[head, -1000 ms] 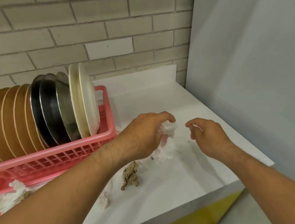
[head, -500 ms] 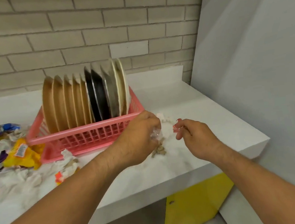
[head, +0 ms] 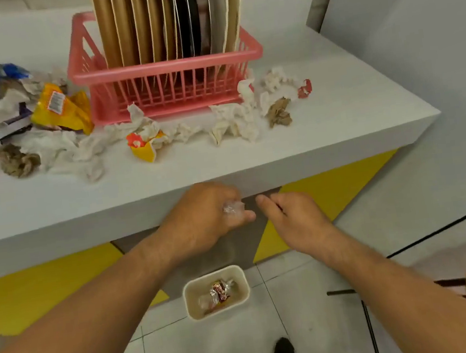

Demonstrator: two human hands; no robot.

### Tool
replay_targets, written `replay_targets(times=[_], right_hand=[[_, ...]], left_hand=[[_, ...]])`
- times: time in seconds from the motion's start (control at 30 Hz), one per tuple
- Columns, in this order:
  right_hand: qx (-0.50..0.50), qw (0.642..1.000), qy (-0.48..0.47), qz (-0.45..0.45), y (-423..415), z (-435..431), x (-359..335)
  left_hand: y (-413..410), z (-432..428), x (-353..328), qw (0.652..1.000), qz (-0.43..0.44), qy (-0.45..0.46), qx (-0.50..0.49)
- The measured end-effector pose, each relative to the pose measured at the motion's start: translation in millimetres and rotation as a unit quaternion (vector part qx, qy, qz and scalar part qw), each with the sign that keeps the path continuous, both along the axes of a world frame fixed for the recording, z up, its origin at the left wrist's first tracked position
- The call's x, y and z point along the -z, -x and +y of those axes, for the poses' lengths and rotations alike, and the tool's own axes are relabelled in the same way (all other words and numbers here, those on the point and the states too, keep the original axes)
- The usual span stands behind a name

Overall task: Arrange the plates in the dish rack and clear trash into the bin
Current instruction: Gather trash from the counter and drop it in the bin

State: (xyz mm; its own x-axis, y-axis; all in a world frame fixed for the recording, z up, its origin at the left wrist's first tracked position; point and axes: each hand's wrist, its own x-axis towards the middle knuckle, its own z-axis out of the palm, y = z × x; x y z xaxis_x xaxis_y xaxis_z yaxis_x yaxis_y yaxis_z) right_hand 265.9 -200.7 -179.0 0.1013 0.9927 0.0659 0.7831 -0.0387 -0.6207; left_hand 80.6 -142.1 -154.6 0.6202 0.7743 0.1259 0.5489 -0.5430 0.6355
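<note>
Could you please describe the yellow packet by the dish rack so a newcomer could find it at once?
Find the pink dish rack full of upright plates on the white counter. At its left front corner, among crumpled white tissues, lies the yellow packet. Alone among the litter it bears a white printed label, and it is bigger than the yellow-and-orange wrapper before the rack.

Upper centre, the rack is glossy pink plastic; dark plates shine like metal, brown plates look matt. Smooth matt white counter. Crumpled paper tissues; glossy yellow wrapper at left; clear crinkly film in the left hand.
</note>
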Motion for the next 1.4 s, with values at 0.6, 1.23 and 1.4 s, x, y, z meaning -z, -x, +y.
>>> replay_targets(times=[0.6,1.23,1.4], right_hand=[[-0.137,0.939,0.303,-0.091,10.7,-64.1,336.2],[-0.091,0.961,0.260,0.018,-22.3,-11.0,502.0],[-0.065,0.971,0.220,0.067,-47.0,-22.3,516.5]], left_hand=[[37.6,-76.8,341.3,0.965,0.163,0.131,-0.159],[13.0,-44.0,524.2,0.927,0.180,0.295,-0.148],[-25.4,-5.3,593.1,0.891,0.260,0.358,-0.098]])
